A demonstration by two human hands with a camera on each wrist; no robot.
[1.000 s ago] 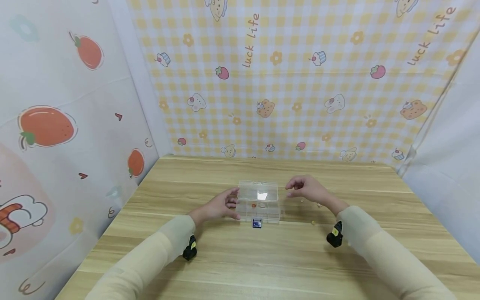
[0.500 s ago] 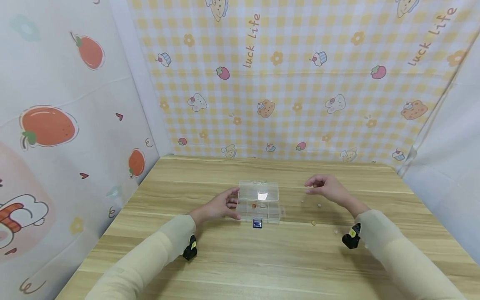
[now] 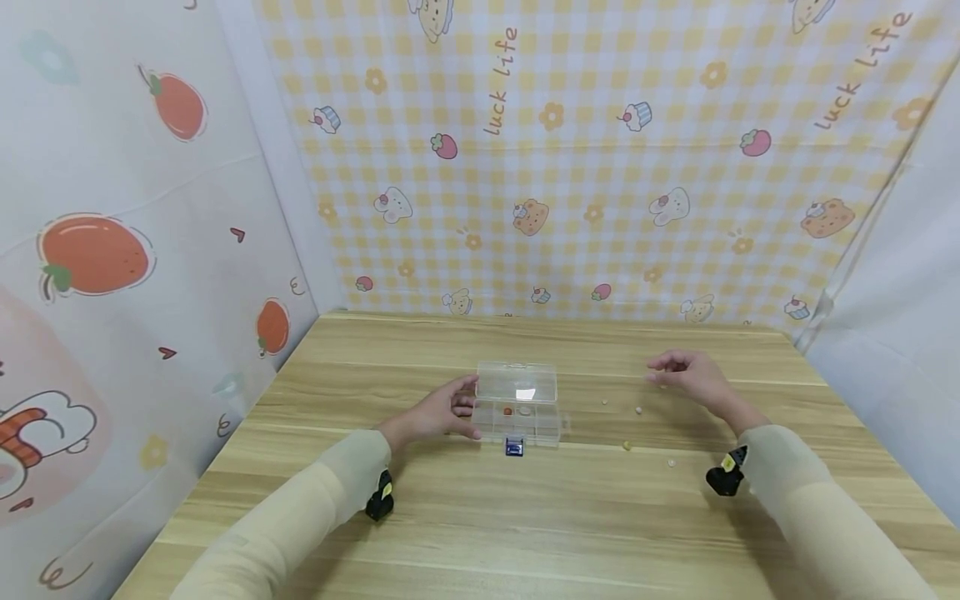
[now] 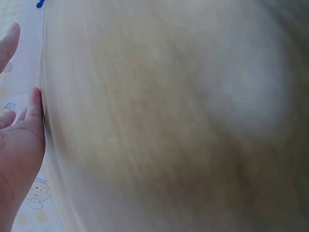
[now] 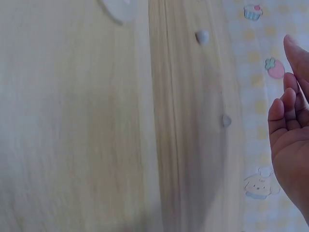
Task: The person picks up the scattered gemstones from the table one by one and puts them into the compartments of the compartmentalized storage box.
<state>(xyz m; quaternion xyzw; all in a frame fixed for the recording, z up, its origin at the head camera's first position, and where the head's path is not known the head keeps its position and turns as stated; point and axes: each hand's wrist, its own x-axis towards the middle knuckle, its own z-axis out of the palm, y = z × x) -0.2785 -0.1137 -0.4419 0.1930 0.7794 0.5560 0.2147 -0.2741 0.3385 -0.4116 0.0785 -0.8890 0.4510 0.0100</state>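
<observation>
Box: clear plastic organiser box [image 3: 518,412] sits mid-table on the wooden table [image 3: 480,517], lid thrown back and lying flat behind the tray.
Axis: long side runs left to right across the head view, parallel to the near table edge; the open tray faces up, and the blue latch [image 3: 513,448] on the front wall points toward the person.
Contents: a small orange bead [image 3: 507,411] and a pale one just beside it show in the compartments; finer detail is too small to tell.
Left hand: left hand [image 3: 444,411] is right up against the box's left end, thumb and fingers bracketing that short side. In the left wrist view the fingertips [image 4: 35,102] lie straight along the clear wall, so it is steadying, not clenching — fingers relaxed and spread.
Right hand: right hand [image 3: 692,377] hovers over the table well to the right of the box, fingers loosely curved with nothing between them. The right wrist view shows the open palm and nothing in it.
Loose beads: a scatter of small pale beads lies on the wood between the box and the right hand — one near [image 3: 638,410], one yellowish at [image 3: 627,446], another at [image 3: 671,462]. Two show under the right wrist camera, one at [image 5: 203,36].
Backdrop: yellow checked cloth [image 3: 600,167] with cartoon prints hangs behind the table.
</observation>
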